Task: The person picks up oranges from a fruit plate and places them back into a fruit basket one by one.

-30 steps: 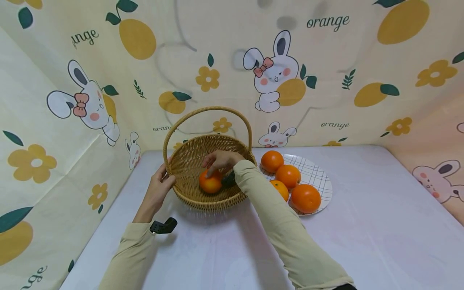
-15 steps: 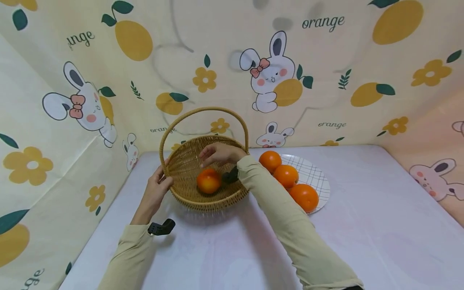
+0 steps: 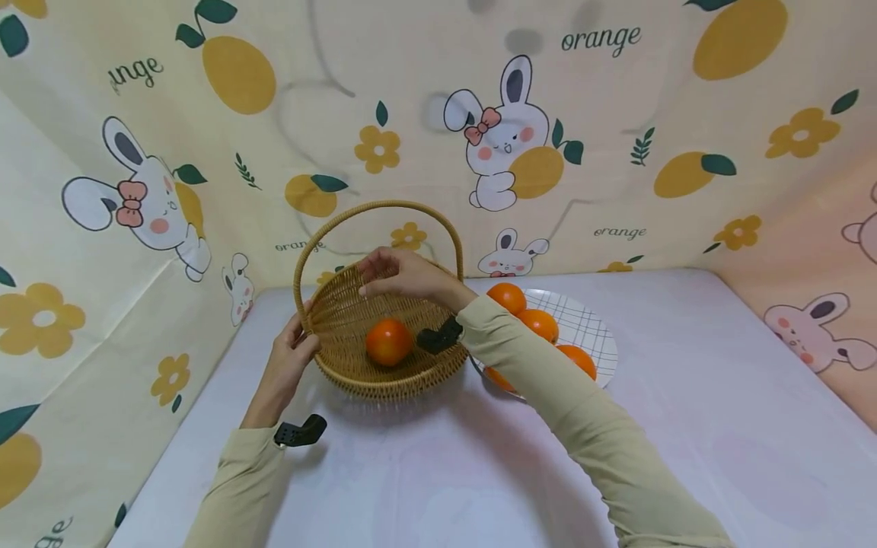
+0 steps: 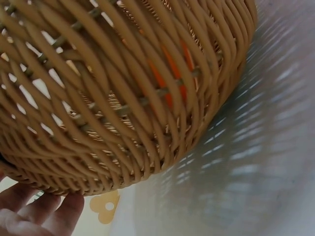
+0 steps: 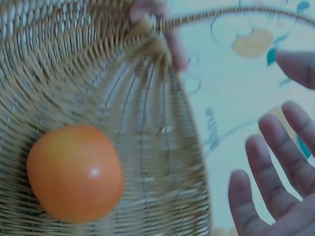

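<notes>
A wicker basket [image 3: 384, 390] with a tall arched handle stands on the table, its wide opening facing me. My left hand [image 3: 282, 367] grips its left rim near the handle's foot, thumb in front and fingers behind. The left wrist view shows those fingertips [image 4: 69, 211] against the woven wall. Inside the basket lies a smooth, round orange [image 3: 389, 342], also large in the right wrist view. My right hand [image 3: 411, 275] hovers over the basket opening, above and apart from the fruit. Its fingers [image 5: 273, 172] are spread and hold nothing.
A white plate with a grid pattern [image 3: 591, 323] sits right of the basket, bearing several oranges [image 3: 540, 326]; my right sleeve [image 3: 548, 403] partly covers them. A patterned cloth wall [image 3: 411, 91] rises behind the table [image 3: 411, 487]. Black cameras [image 3: 301, 431] are strapped to both wrists.
My right hand has let go of the orange, leaving it in the basket, and has lifted up and away. My left hand has kept its grip on the rim. The head view has shifted slightly.
</notes>
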